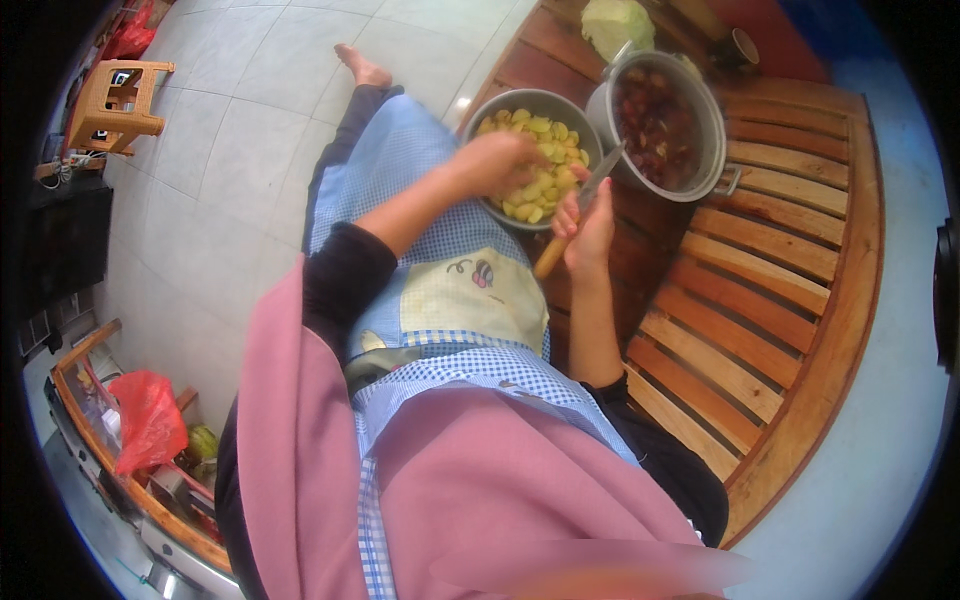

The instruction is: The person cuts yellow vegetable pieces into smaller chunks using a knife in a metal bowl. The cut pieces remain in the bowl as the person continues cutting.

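Observation:
My left hand (500, 163) is over a metal bowl (532, 94) of sliced pale yellow pieces (530, 205), at its left side; motion blurs the fingers, and what they hold, if anything, is unclear. My right hand (590, 225) grips a knife (601, 172) with a wooden handle at the bowl's lower right, its blade slanting up toward a metal pot (714, 120). That pot holds dark reddish-brown pieces (655, 130) and stands right of the bowl.
A wooden slatted bench (760, 260) bears both vessels, with a pale green cabbage (615, 25) behind them. An orange plastic stool (118, 105) stands upper left on the tiled floor (230, 150). A red plastic bag (145, 420) lies in a wooden-framed unit at lower left.

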A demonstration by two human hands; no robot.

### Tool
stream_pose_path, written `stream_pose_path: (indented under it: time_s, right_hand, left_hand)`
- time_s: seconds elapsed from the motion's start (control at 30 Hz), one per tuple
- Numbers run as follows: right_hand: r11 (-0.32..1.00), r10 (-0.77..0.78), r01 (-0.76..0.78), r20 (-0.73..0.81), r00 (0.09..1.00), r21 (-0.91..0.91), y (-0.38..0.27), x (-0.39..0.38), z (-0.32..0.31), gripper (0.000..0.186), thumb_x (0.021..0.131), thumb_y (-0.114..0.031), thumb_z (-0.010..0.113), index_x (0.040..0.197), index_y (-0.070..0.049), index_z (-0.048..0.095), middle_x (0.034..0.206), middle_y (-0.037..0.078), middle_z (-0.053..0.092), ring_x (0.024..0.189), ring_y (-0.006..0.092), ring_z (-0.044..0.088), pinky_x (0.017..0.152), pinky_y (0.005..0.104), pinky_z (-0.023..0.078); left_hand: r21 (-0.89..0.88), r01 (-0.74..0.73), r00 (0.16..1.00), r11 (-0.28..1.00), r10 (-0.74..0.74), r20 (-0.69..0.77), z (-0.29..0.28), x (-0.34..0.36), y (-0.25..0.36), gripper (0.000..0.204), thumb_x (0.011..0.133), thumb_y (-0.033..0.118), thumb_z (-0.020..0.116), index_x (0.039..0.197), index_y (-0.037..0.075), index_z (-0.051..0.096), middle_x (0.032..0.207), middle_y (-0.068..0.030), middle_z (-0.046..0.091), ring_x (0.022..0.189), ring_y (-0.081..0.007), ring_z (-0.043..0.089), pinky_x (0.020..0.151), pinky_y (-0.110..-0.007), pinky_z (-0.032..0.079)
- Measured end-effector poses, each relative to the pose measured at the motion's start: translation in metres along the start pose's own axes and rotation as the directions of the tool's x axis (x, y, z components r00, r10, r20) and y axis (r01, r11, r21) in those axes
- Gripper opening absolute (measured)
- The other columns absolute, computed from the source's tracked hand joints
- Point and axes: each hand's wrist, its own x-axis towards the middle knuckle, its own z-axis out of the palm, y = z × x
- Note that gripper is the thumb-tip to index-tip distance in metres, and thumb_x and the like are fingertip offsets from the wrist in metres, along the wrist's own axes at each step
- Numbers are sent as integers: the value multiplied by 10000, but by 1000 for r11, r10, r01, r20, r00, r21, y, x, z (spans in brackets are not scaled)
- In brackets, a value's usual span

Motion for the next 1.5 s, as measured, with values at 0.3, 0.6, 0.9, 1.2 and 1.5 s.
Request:
stream_pose_path:
  time_s: [0.3,0.6,0.9,1.2,1.5]
  right_hand:
    - [1000,25,-25,0,1000,-7,0,1,-2,466,1033,-472,297,1215,-95,501,593,-29,369,424,67,311,398,217,271]
    - [840,-173,173,48,984,-514,2,-3,20,359,1041,-298,375,1307,-90,497,677,-17,454,522,56,398,463,219,350]
    - [481,-306,391,269,914,-785,6,-7,36,409,1006,-171,376,1399,-103,469,782,20,473,609,87,434,559,251,385]
    - [322,-329,418,313,891,-850,5,-15,43,348,987,-152,375,1289,-52,517,953,201,596,887,301,577,750,393,455]
    - [514,-367,382,206,907,-768,16,15,29,306,1019,-273,368,1193,-54,492,683,106,520,530,204,486,502,331,400]
  left_hand:
    - [76,120,973,990,-133,187,14,0,19,367,768,204,711,1114,89,666,968,-183,678,892,-359,656,812,-427,514]
    - [-656,431,817,619,-576,-6,-3,-3,19,214,822,102,675,984,-36,655,908,-147,697,822,-233,706,687,-319,550]
    - [-899,416,705,135,-673,225,-26,-19,43,208,846,72,676,977,-73,605,1008,-160,636,965,-255,672,862,-298,552]
    - [-896,422,733,136,-632,250,-27,-21,48,157,823,35,685,922,-72,625,937,-158,658,895,-247,685,818,-302,560]
    - [-751,474,840,460,-491,230,-25,-8,43,188,773,57,740,917,-46,675,924,-138,685,848,-218,685,757,-326,553]
